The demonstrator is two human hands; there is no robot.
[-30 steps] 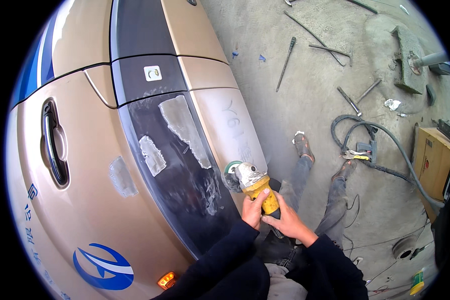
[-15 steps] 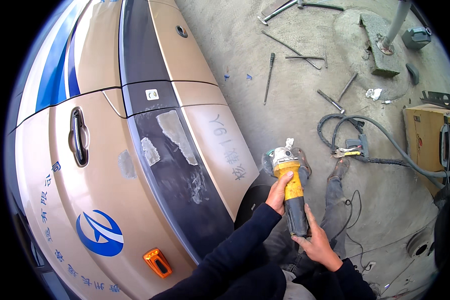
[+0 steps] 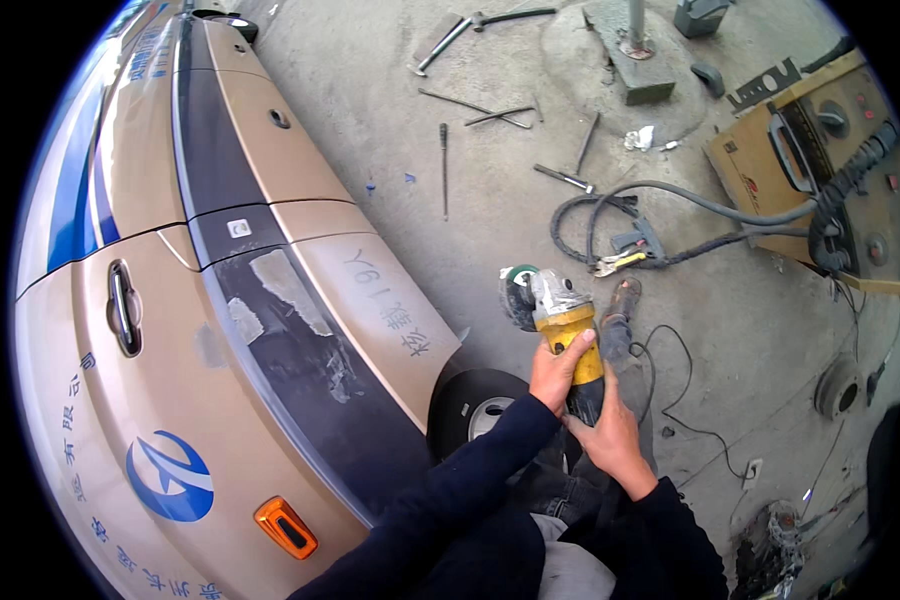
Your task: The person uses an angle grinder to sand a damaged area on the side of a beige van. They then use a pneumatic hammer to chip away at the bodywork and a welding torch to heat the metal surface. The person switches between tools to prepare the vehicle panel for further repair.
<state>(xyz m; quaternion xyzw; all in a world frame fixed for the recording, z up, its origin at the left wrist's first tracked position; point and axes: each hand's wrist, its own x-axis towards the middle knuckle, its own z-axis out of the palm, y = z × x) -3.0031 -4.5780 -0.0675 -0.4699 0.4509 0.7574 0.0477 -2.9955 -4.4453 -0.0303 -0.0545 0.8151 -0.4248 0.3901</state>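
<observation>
A yellow and black angle grinder (image 3: 562,330) with a green disc and metal head is held in front of me, away from the van's body. My left hand (image 3: 557,372) is closed round its yellow body, thumb on top. My right hand (image 3: 614,438) grips the black rear end. Left of the tool is a beige van panel (image 3: 365,295) beside a dark band (image 3: 335,405) with pale rough patches (image 3: 288,290). Below the panel a wheel (image 3: 462,400) shows. My legs are partly hidden under my arms and the tool.
Hammers and bars (image 3: 448,45) lie on the concrete floor (image 3: 380,120), near a post on a concrete block (image 3: 650,88). At right stand a beige machine (image 3: 745,160) with thick hoses (image 3: 685,197) and a clamp (image 3: 620,258). A thin cable (image 3: 690,420) and round metal part (image 3: 836,390) lie below.
My view has swung rightward and forward, so more of the machine and wheel shows. The grinder, at the panel's lower edge a second ago, is now raised out to the right, still in both hands.
</observation>
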